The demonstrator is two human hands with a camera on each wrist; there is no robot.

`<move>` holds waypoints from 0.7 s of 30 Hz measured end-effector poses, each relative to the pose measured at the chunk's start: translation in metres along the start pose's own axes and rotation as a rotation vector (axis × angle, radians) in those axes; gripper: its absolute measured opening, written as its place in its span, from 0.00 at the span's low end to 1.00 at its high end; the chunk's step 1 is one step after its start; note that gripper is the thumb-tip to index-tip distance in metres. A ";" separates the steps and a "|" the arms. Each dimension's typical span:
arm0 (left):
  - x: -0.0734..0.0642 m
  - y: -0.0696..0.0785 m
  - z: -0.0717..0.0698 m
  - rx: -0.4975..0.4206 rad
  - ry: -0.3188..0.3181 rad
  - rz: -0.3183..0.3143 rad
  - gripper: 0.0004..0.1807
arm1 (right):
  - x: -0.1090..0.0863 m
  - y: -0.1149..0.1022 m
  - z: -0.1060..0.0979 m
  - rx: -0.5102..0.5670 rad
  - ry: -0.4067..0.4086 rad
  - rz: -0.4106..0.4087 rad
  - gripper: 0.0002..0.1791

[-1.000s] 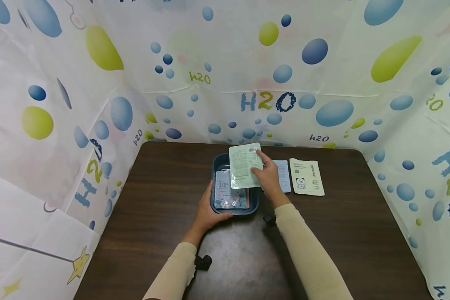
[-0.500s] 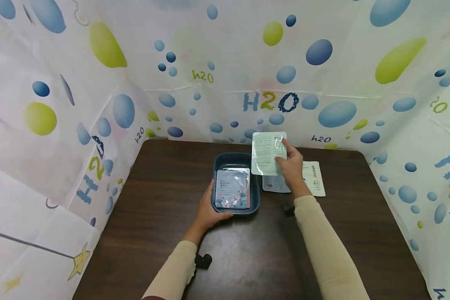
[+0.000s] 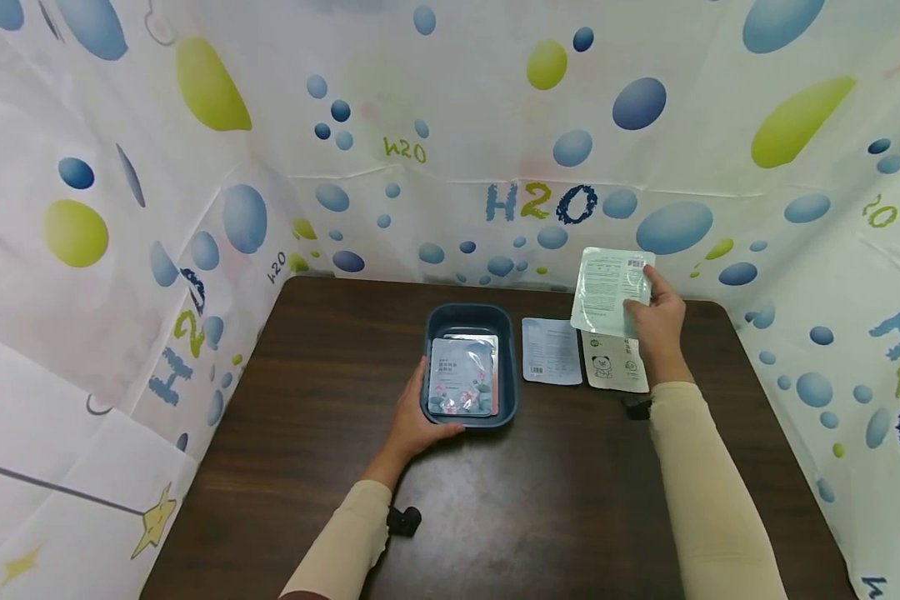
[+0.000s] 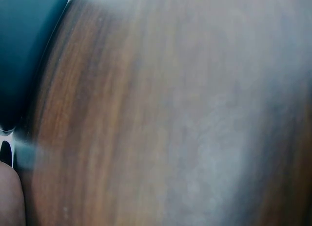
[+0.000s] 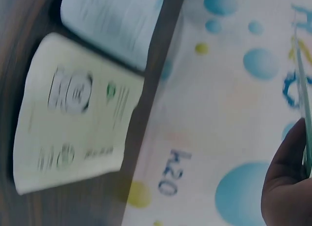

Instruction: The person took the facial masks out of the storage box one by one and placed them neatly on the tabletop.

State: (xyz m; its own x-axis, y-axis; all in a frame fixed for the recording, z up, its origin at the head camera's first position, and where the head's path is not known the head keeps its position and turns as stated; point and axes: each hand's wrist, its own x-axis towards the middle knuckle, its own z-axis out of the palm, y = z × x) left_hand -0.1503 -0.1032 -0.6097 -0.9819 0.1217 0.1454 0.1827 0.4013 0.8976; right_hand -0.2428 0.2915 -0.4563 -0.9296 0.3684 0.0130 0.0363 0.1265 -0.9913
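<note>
My right hand point(image 3: 660, 321) pinches a pale green sheet mask packet point(image 3: 607, 292), thumb on its printed face, above the right part of the table. Just below it on the table lies a cream packet with a bear drawing point(image 3: 607, 367), partly covered by the held one in the head view. Left of that lies a light blue packet point(image 3: 552, 352). My left hand point(image 3: 412, 421) holds the near left corner of a dark blue plastic tray point(image 3: 468, 315), thumb along its front and fingers along its side. Inside the tray is a stack of packets, a blue floral one point(image 3: 461, 379) on top.
The dark wooden table point(image 3: 330, 358) has a white curtain with blue and green dots point(image 3: 450, 108) hanging behind it and at both sides. In the right wrist view the cream packet point(image 5: 78, 114) lies close to the table's far edge.
My right hand has carried the green packet from over the tray to the right, above the cream packet, uncovering the tray's stack. My left hand stays at the tray.
</note>
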 end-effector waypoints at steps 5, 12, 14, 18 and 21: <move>0.001 -0.001 0.000 0.014 0.002 0.003 0.75 | 0.008 0.003 -0.026 -0.017 0.015 0.035 0.41; -0.001 -0.002 -0.001 0.021 0.009 -0.014 0.74 | 0.015 0.017 -0.052 -0.164 0.031 0.067 0.43; -0.001 -0.002 -0.001 0.025 0.009 -0.017 0.74 | 0.016 0.023 -0.058 -0.181 0.039 0.068 0.44; -0.002 -0.001 -0.001 0.029 0.006 -0.021 0.74 | 0.018 0.038 -0.074 -0.284 0.022 0.100 0.45; -0.002 0.000 -0.001 0.022 0.003 -0.019 0.74 | 0.018 0.050 -0.085 -0.380 -0.001 0.147 0.46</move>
State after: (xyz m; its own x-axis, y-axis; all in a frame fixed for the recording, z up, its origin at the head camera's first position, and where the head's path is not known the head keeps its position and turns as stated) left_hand -0.1483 -0.1042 -0.6098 -0.9852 0.1117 0.1298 0.1654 0.4231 0.8909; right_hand -0.2269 0.3827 -0.4950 -0.9048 0.4069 -0.1256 0.3015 0.4037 -0.8638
